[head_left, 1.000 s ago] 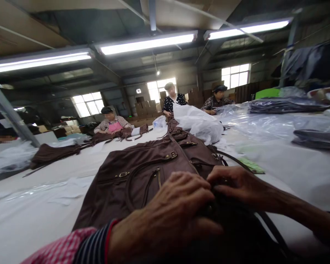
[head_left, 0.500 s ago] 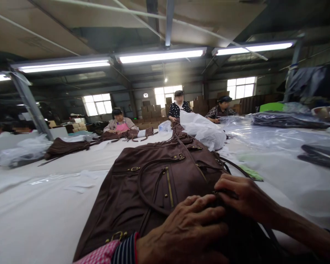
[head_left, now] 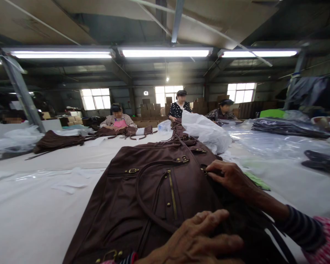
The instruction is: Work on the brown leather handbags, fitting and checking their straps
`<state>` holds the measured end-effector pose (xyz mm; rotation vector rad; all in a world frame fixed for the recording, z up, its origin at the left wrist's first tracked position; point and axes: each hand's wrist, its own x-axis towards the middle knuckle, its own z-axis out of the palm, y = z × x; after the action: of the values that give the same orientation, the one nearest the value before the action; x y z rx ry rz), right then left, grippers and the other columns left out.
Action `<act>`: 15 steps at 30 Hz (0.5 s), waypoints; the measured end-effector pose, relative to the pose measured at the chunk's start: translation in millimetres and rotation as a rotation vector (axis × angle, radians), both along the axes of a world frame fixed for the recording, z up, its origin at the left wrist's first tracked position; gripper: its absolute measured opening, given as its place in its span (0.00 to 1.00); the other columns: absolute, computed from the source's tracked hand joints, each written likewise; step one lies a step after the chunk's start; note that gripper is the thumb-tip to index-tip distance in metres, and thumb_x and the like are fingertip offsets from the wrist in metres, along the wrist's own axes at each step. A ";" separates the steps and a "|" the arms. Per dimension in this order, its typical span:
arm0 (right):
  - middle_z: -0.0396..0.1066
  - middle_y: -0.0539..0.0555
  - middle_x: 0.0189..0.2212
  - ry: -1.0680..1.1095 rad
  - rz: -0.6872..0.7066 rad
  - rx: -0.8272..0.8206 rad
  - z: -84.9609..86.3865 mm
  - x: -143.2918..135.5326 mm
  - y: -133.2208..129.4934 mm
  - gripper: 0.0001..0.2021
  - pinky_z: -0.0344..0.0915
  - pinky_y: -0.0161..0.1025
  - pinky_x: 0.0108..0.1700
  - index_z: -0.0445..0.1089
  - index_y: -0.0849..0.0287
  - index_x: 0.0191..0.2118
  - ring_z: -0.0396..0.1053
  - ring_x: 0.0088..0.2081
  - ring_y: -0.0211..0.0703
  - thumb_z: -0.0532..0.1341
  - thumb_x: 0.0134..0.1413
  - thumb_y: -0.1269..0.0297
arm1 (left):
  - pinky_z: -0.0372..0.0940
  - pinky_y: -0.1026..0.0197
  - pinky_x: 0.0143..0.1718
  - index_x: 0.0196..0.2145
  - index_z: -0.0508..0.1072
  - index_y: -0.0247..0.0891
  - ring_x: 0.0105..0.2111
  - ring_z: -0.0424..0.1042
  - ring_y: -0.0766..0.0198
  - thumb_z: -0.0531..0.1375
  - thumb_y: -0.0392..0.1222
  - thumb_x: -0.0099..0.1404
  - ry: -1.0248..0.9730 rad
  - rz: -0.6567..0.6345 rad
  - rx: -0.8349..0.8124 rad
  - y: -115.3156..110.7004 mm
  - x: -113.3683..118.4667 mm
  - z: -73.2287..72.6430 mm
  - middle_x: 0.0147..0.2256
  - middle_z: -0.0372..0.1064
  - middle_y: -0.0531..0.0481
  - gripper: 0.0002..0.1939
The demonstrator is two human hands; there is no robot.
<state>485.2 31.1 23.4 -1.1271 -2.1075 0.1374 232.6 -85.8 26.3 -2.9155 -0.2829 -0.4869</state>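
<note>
A dark brown handbag with brass buckles, a short front zipper and a looped handle lies flat before me. My left hand rests palm down on the bag's near right part, its fingers stretched and apart. At the bag's right edge, my right hand pinches a small brass piece, apparently a zipper pull, between thumb and forefinger. Dark shadow hides the bag's edge between both hands.
A crumpled white plastic bag lies beyond the handbag. More brown bags are at left, clear plastic and dark flat items at right. Several co-workers, one in a dotted top, are across the table.
My right hand has moved forward along the bag's right edge, away from my left hand. The left hand has shifted slightly nearer me, and its fingers have spread out.
</note>
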 end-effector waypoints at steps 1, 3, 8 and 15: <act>0.77 0.53 0.37 0.015 -0.011 -0.006 -1.6 2.0 -2.3 0.08 0.66 0.41 0.43 0.75 0.56 0.40 0.73 0.39 0.46 0.61 0.59 0.61 | 0.59 0.59 0.66 0.58 0.70 0.52 0.70 0.47 0.57 0.55 0.50 0.73 -0.012 0.008 0.008 0.6 1.7 -5.2 0.64 0.61 0.63 0.18; 0.76 0.54 0.39 0.038 -0.038 -0.001 -3.5 3.0 -8.5 0.09 0.67 0.42 0.43 0.74 0.56 0.40 0.73 0.39 0.47 0.61 0.60 0.58 | 0.59 0.59 0.66 0.59 0.69 0.54 0.70 0.47 0.58 0.54 0.49 0.74 -0.037 0.063 0.003 0.4 6.5 -12.4 0.65 0.59 0.62 0.18; 0.76 0.52 0.32 0.021 -0.056 -0.114 -4.5 -10.7 -30.6 0.14 0.64 0.41 0.36 0.72 0.55 0.38 0.72 0.33 0.46 0.58 0.64 0.50 | 0.62 0.62 0.62 0.59 0.68 0.51 0.68 0.54 0.62 0.52 0.49 0.75 -0.116 0.109 0.132 3.5 -1.1 1.0 0.66 0.59 0.60 0.17; 0.70 0.48 0.27 0.144 -0.098 -0.315 -0.7 -36.2 -35.5 0.19 0.58 0.39 0.33 0.65 0.54 0.47 0.70 0.30 0.45 0.65 0.54 0.49 | 0.66 0.40 0.60 0.55 0.69 0.61 0.60 0.66 0.48 0.57 0.58 0.64 -0.584 1.127 0.113 37.4 -177.1 6.7 0.61 0.66 0.55 0.21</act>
<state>449.0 -4.4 22.7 -1.3569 -1.9421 0.5036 55.5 -48.4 33.0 -1.9418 -1.7111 -1.0107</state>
